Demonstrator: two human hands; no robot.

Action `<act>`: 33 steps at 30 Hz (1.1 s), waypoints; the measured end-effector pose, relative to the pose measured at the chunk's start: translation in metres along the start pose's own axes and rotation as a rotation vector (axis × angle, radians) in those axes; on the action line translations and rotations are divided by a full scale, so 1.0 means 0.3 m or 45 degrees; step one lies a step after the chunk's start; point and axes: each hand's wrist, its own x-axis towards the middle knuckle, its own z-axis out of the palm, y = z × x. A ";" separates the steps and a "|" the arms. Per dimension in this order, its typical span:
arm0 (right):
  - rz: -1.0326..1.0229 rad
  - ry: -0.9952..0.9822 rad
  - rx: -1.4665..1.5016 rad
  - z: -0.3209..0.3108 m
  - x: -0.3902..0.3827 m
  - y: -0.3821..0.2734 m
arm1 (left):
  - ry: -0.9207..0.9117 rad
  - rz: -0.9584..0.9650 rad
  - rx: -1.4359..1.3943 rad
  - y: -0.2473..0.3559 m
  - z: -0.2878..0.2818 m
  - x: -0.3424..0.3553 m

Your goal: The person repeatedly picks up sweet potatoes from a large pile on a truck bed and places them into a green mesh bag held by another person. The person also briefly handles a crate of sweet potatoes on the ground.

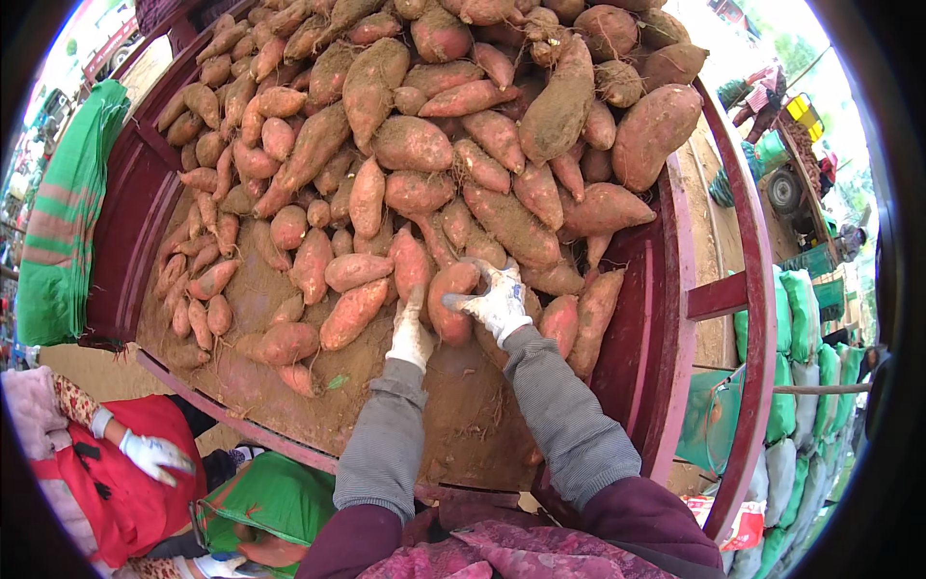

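Observation:
A heap of soil-dusted sweet potatoes point(367, 145) fills much of a red metal truck bed point(634, 347). At the middle of its near side, my right hand point(494, 301), in a white, soiled glove, is closed on a reddish sweet potato point(449, 301). My left hand point(412, 336), gloved likewise, is just left of that potato with fingers pointing forward, against the potatoes; its grip is partly hidden. Both forearms, in grey sleeves, come from the lower edge.
Striped green sacks point(68, 212) hang over the left side. A co-worker's gloved hand point(154, 454) is at lower left, beside a green bag point(270, 492) holding potatoes. Red rails point(733, 309) run along the right, with stacked sacks point(801, 396) beyond and another loaded cart point(801, 164).

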 end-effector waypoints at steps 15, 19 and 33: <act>0.047 -0.253 1.001 0.000 -0.319 -0.036 | -0.227 -0.379 -0.458 0.026 0.001 -0.448; 0.110 -0.530 1.327 0.061 -0.542 -0.110 | -0.232 -0.234 -0.466 0.078 -0.108 -0.682; -0.724 -1.607 0.939 0.584 -1.263 -0.811 | 0.150 0.598 -0.547 0.257 -0.682 -1.851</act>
